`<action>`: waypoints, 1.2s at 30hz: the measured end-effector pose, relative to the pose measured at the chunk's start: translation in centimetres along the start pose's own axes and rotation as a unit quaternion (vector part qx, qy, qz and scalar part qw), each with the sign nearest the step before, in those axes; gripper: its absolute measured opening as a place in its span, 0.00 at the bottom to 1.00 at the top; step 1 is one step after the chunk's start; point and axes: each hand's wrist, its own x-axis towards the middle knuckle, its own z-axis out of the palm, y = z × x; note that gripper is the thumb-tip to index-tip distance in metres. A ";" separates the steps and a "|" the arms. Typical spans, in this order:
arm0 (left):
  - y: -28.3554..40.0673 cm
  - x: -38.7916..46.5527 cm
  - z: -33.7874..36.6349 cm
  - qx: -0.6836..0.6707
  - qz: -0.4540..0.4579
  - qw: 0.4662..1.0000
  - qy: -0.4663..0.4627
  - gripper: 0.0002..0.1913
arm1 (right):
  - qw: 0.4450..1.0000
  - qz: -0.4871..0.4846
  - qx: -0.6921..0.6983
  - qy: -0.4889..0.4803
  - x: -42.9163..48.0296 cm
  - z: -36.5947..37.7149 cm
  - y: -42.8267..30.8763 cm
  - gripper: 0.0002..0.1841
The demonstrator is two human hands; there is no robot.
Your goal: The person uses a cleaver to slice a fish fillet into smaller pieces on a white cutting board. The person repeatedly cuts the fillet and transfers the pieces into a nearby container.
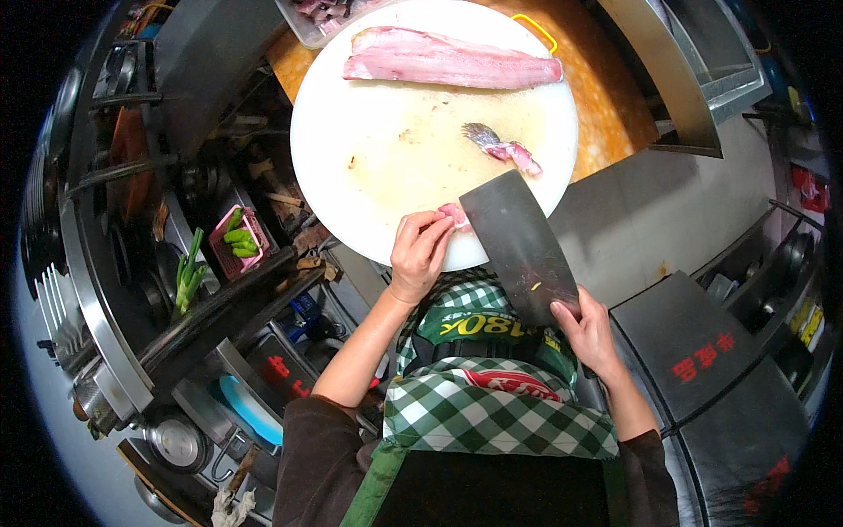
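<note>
A round white cutting board (pixel 342 145) lies before me. My left hand (pixel 421 247) pinches a small piece of pink fish flesh (pixel 453 214) at the board's near edge. Gripped in my right hand (pixel 586 329) is a dark, broad-bladed cleaver (pixel 517 244); its far end reaches over the board, close beside that piece. Toward the right of the board rests a fish fin with flesh attached (pixel 504 148). Across the far side stretches a long pale-pink fish fillet (pixel 454 59).
A clear plastic container (pixel 309 26) with cut fish pieces stands at the far left of the board. The board has a yellow handle (pixel 537 33). Left are a pink basket (pixel 230 260) with green peppers and some green onions (pixel 189 273). Dark cabinet lids (pixel 678 342) lie right.
</note>
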 end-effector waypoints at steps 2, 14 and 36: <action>-0.3 0.2 -0.1 -0.001 0.012 1.000 -0.007 0.12 | 0.999 0.020 -0.034 -0.021 0.3 -0.3 0.5 0.12; -0.5 0.1 0.2 0.010 0.025 1.000 -0.003 0.11 | 0.997 -0.068 0.029 -0.012 2.3 0.1 2.2 0.15; -1.0 -0.2 0.7 0.016 -0.004 0.999 0.027 0.11 | 0.997 -0.051 -0.037 -0.050 4.0 -1.8 1.0 0.18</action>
